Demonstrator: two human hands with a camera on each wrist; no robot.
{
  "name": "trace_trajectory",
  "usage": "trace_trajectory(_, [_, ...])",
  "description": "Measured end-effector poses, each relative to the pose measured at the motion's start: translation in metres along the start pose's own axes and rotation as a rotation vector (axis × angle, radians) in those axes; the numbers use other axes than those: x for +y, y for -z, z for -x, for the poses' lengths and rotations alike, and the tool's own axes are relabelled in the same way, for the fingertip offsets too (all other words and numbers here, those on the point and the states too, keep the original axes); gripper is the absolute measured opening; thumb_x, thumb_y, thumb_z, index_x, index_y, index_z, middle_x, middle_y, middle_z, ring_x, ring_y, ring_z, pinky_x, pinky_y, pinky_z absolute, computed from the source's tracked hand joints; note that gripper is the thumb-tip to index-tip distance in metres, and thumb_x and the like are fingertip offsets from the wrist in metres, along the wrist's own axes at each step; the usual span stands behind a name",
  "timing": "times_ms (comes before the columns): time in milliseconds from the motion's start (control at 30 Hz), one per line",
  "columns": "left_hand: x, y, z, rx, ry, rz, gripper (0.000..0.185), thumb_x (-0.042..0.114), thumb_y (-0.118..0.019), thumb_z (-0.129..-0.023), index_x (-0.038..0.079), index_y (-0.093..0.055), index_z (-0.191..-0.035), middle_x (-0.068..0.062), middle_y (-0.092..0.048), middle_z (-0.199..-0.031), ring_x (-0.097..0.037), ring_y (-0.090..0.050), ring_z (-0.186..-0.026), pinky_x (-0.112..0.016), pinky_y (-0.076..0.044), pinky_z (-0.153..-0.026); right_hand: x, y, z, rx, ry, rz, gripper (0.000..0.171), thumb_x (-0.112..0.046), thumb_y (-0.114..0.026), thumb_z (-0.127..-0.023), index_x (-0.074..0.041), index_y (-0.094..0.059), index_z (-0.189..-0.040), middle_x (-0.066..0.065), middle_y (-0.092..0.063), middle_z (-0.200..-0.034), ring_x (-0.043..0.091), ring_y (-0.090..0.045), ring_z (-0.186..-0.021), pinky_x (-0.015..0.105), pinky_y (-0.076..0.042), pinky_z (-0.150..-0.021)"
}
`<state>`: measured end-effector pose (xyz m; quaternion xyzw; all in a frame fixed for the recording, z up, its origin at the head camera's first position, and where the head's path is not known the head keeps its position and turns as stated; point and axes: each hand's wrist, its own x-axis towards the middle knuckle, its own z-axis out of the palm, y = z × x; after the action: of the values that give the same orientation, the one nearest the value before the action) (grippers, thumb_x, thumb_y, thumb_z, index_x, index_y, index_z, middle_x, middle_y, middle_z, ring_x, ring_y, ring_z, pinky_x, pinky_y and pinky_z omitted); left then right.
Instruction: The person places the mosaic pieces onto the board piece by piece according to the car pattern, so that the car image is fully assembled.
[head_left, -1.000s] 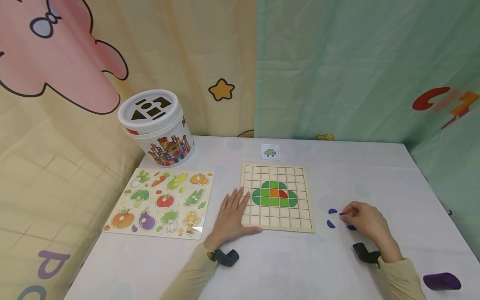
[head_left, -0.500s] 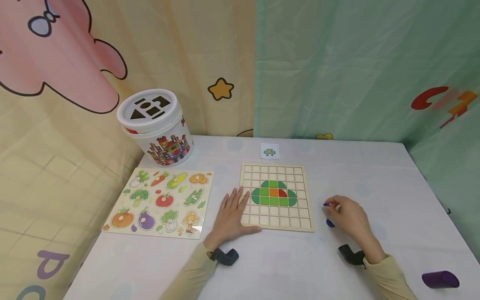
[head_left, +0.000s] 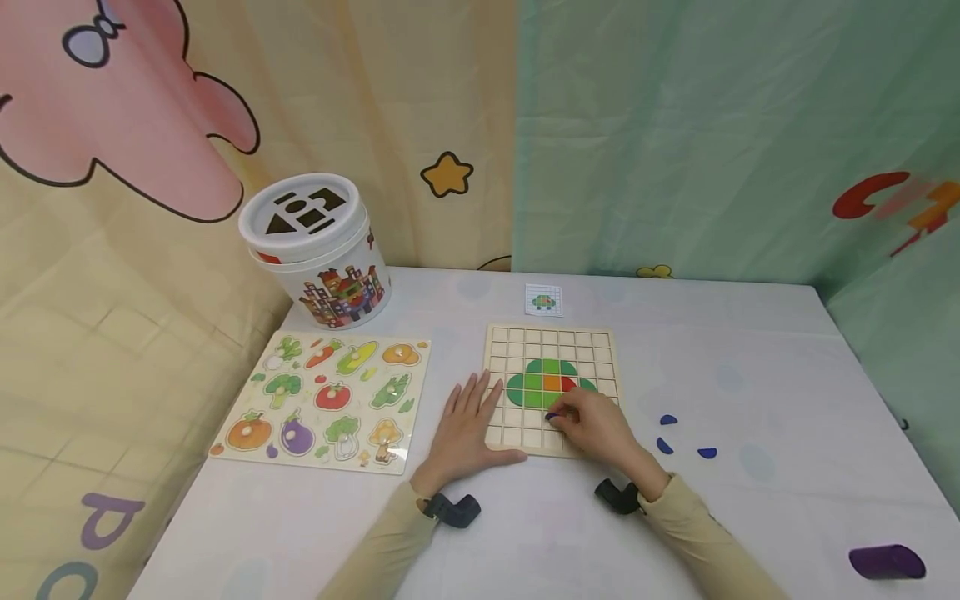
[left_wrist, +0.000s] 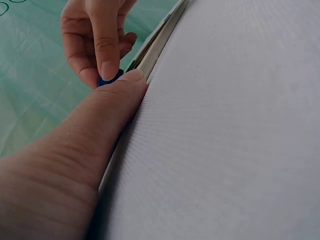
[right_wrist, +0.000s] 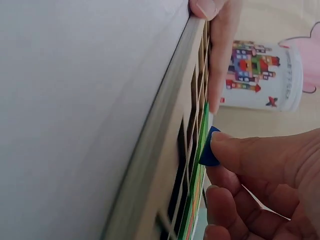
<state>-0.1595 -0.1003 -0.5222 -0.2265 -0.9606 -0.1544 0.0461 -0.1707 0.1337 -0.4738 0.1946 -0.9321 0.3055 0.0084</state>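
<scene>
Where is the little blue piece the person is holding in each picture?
Head view: the blue piece is low in the middle, pinched by the right hand over the wooden grid board.
Left wrist view: the blue piece is upper left, just past the thumb.
Right wrist view: the blue piece is right of centre, at the fingertips.
Shared landmark: the wooden grid board's edge.

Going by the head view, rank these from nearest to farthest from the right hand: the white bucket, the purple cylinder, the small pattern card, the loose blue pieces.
From the right hand, which pinches a blue piece over the grid board:
1. Loose blue pieces, just to its right.
2. Small pattern card, beyond the board.
3. White bucket, back left, and purple cylinder, front right: too close to call.
</scene>
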Motion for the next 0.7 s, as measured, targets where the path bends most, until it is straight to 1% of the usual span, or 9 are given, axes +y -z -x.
trace_trajectory(233, [0.000, 0.000, 0.000, 0.018, -0.010, -0.006, 0.111, 0.079, -0.056, -0.071, 0.010, -0.022, -0.152, -0.013, -0.013, -0.157, -0.031, -0.007, -0.143, -0.046, -0.006, -0.114, -0.009, -0.011, -0.016, -0.039, 0.031, -0.026, 0.007, -0.015, -0.078, -0.080, -0.017, -0.070, -0.080, -0.015, -0.058, -0.069, 0.006, -0.044, -0.056, 0.025, -0.039, -0.051])
trace_trajectory(400, [0.000, 0.001, -0.001, 0.012, -0.006, -0.007, 0.111, 0.079, -0.055, -0.071, 0.010, -0.022, -0.152, -0.012, -0.012, -0.157, -0.030, -0.006, -0.143, -0.045, -0.005, -0.114, -0.013, -0.014, -0.022, -0.054, 0.013, -0.017, 0.009, -0.017, -0.078, -0.079, -0.018, -0.070, -0.078, -0.014, -0.060, -0.071, 0.004, -0.048, -0.058, 0.026, -0.042, -0.054])
trace_trajectory(500, [0.000, 0.001, -0.001, 0.012, -0.004, -0.002, 0.111, 0.078, -0.056, -0.071, 0.010, -0.022, -0.152, -0.012, -0.012, -0.157, -0.030, -0.006, -0.143, -0.045, -0.004, -0.114, -0.014, -0.015, -0.023, -0.043, 0.000, -0.004, 0.009, -0.017, -0.079, -0.078, -0.019, -0.071, -0.076, -0.013, -0.060, -0.072, 0.005, -0.051, -0.062, 0.027, -0.044, -0.056])
trace_trajectory(700, [0.001, 0.001, -0.001, 0.020, -0.008, 0.007, 0.111, 0.078, -0.056, -0.071, 0.009, -0.023, -0.151, -0.013, -0.013, -0.157, -0.030, -0.007, -0.143, -0.045, -0.005, -0.114, -0.015, -0.014, -0.022, -0.012, 0.004, 0.021, 0.006, -0.018, -0.080, -0.077, -0.018, -0.074, -0.076, -0.012, -0.062, -0.073, 0.009, -0.058, -0.071, 0.031, -0.047, -0.063])
